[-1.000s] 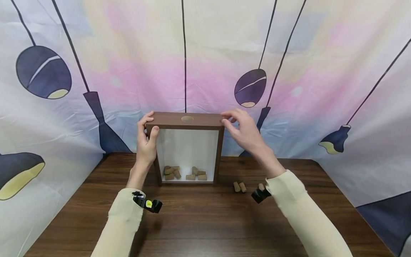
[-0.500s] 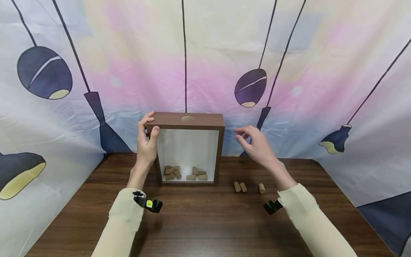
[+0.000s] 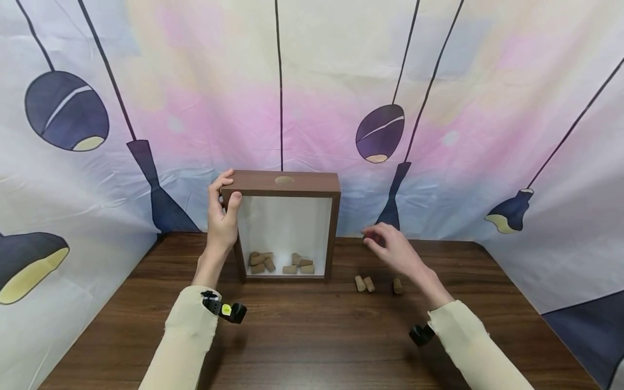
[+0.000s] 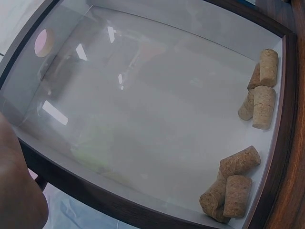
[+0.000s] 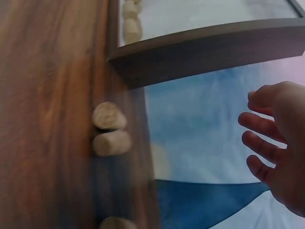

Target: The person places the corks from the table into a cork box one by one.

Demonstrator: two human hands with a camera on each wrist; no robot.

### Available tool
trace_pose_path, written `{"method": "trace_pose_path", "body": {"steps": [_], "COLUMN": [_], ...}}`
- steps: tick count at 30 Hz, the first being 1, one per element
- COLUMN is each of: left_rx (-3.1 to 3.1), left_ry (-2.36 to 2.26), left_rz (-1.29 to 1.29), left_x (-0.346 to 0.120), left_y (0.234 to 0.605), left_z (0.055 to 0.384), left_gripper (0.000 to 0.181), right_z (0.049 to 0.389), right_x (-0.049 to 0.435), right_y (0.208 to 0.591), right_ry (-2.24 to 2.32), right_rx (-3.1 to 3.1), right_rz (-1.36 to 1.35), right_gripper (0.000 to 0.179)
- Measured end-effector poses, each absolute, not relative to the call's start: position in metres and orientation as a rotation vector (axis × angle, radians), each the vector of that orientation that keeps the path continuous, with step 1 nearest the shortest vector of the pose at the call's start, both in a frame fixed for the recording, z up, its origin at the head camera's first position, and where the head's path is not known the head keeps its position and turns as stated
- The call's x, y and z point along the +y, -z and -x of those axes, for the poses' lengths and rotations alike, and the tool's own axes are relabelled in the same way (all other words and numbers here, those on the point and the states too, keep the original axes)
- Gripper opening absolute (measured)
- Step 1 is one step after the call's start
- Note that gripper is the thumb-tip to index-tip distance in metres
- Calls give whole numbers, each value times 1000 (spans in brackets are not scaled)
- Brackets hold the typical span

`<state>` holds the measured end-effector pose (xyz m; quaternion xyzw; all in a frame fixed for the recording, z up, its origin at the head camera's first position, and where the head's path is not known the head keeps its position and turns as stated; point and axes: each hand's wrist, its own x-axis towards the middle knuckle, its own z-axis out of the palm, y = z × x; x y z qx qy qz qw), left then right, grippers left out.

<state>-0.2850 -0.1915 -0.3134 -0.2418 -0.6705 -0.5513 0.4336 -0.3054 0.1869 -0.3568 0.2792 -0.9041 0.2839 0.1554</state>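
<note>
A brown wooden shadow box [image 3: 312, 182] with a clear front stands upright on the table, an oval hole in its top. My left hand [image 3: 223, 219] grips its upper left corner, thumb on the front edge and fingers around the side. Inside, corks lie at the bottom in a left pile [image 3: 263, 264] and a right pile [image 3: 298, 265]; the left wrist view shows several corks [image 4: 238, 195] through the pane. To the right of the box, my right hand [image 3: 394, 250] hovers with loosely bent fingers and holds nothing. Beneath it lie a pair of corks [image 3: 359, 283] and a single cork [image 3: 397, 286].
The dark wooden table [image 3: 302, 341] carries everything. Behind it hangs a pastel cloth [image 3: 322, 97] printed with lamps, close to the box's back. Black cameras are strapped to both wrists, the left one [image 3: 237, 313] in front of the box's lower left.
My right hand has moved from the box's upper right corner outward to the right and down toward the loose corks. The left hand and the box have stayed in place.
</note>
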Motion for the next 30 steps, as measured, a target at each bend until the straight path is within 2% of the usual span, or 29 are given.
{"method": "trace_pose_path", "body": {"steps": [14,30], "left_rx": [-1683,-1671], "left_ry": [1377,1381], "left_rz": [601,601], "left_x": [-190,-191], "left_y": [312,314], "left_z": [283,284], "left_gripper": [35,34], "right_z": [306,307], "right_x": [215,229], "right_y": [404,430], "right_ry": [-852,-801], "right_rx": [-2806,-2927], "right_rz": [-947,-1136], "right_gripper": [33,40]}}
